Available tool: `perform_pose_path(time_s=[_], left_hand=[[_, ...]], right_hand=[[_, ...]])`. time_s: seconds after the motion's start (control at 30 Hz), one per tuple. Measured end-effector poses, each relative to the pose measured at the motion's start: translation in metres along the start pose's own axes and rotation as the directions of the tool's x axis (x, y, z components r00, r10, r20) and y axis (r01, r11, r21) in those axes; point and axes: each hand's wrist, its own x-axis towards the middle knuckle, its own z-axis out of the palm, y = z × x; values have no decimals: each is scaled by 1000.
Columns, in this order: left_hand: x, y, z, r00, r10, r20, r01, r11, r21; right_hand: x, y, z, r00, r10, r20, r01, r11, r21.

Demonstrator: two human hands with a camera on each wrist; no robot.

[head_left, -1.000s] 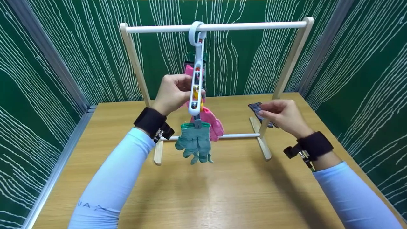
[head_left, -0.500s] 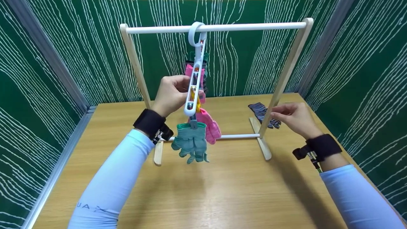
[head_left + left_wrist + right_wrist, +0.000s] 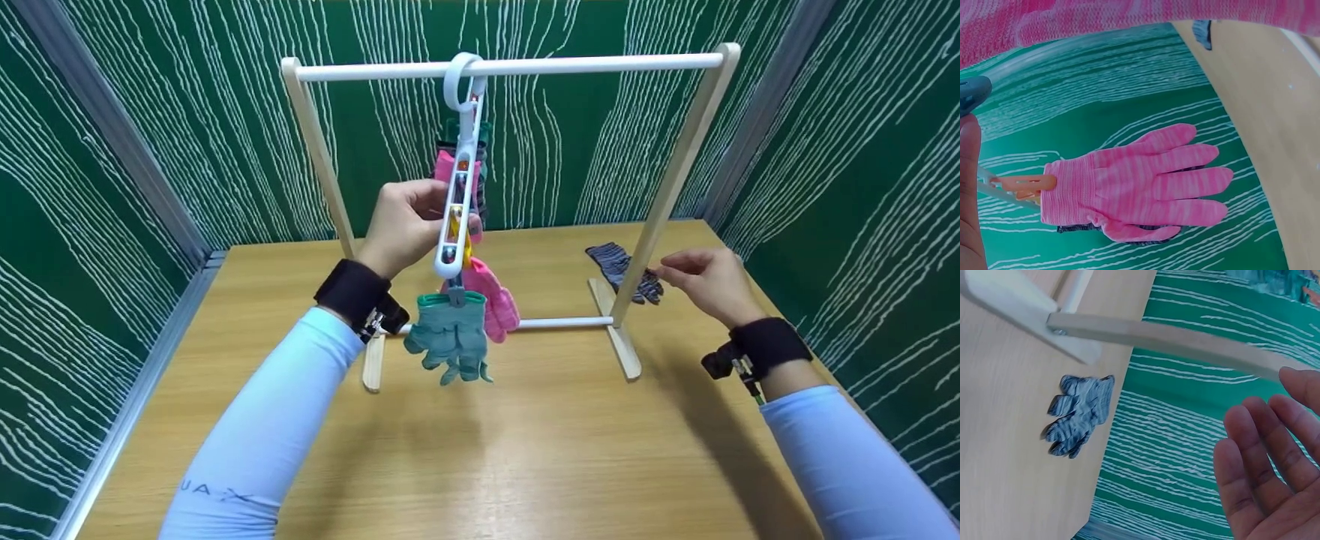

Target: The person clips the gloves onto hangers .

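A white clip hanger (image 3: 459, 187) hangs by its ring from the top bar of a wooden rack (image 3: 675, 172). My left hand (image 3: 420, 217) grips the hanger at mid height. A green glove (image 3: 450, 337) is clipped to its lower end, with a pink glove (image 3: 493, 298) behind it. In the left wrist view an orange clip (image 3: 1024, 184) holds another pink glove (image 3: 1140, 185). My right hand (image 3: 675, 268) hovers just right of the rack's post, empty, with its fingers (image 3: 1264, 461) relaxed. A grey striped glove (image 3: 622, 268) lies on the table by that post.
The rack stands across the back half of a wooden table (image 3: 525, 450), its feet (image 3: 624, 345) pointing forward. Green patterned walls (image 3: 112, 187) close in the left, back and right. A metal rail (image 3: 120, 420) runs along the left edge.
My right hand has left the grey glove and drawn back to the right of the post. The hanger's lower end has swung slightly left in my left hand.
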Motion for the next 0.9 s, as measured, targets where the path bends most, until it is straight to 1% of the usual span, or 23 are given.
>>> perform_pose_path(time_s=[0.27,0.4,0.53,0.63,0.77,0.9], left_hand=[[1,0,0,1000,9,17,-8,1000,-26],[0,0,0,1000,-4,13,4,1000,-28],[-1,-1,0,1000,-8,15,8,1000,-20],[-1,-2,0,1000,-3,9,3,1000,-5],[0,-3,-1,1000,0,-1,0,1000,9],[1,-2,-1,1000,2,5,-2,1000,5]], right_hand=[[7,11,3,1000,2,-7,-2,1000,-25],[12,15,8,1000,15,-1,-15,999,-32],[17,20,12,999,42,23,-40,998,-53],[21,24,15,998,48,43,-44,995,-84],[27,28,21,996,59,71,-52,994,-95],[32,34,24,992,76,98,-66,993,-101]])
